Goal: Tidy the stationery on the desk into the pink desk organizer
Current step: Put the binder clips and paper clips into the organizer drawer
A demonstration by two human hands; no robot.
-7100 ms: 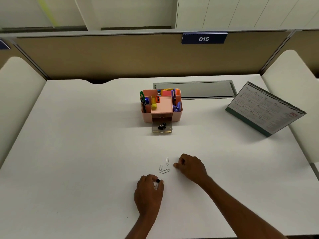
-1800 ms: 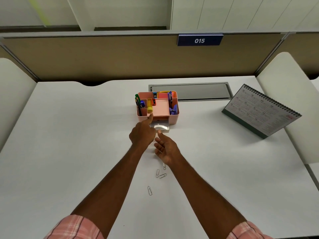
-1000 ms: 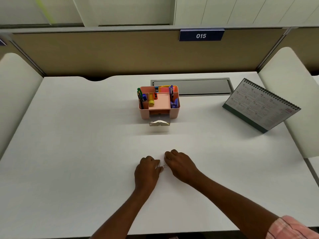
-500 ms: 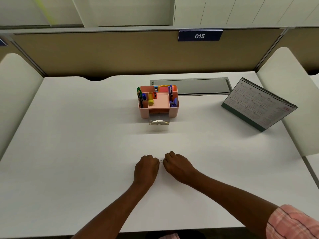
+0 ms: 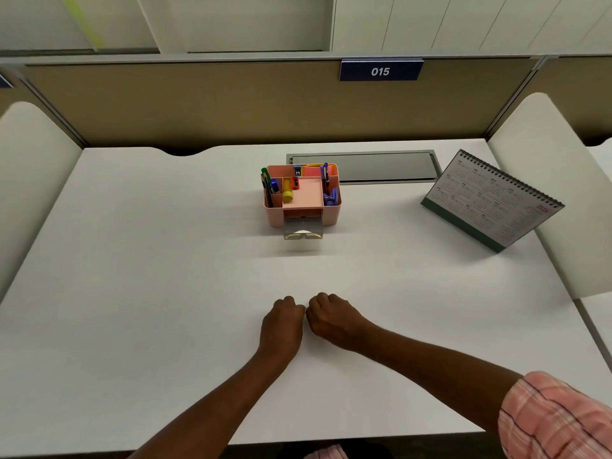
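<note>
Though left hand (image 5: 281, 326) and right hand (image 5: 331, 321) curl on the smooth white desk (image 5: 132, 293), grip contents are hidden.

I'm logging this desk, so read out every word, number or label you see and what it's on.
"015": blue sign on the divider.
Calendar: date print too small; red year at its corner too blurred to read.
Pens in the organizer: no readable labels.

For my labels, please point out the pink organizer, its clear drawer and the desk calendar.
pink organizer (image 5: 331, 214): head view, front wall right of the drawer.
clear drawer (image 5: 303, 228): head view, middle of its pulled-out part.
desk calendar (image 5: 492, 202): head view, middle of the printed page.
</note>
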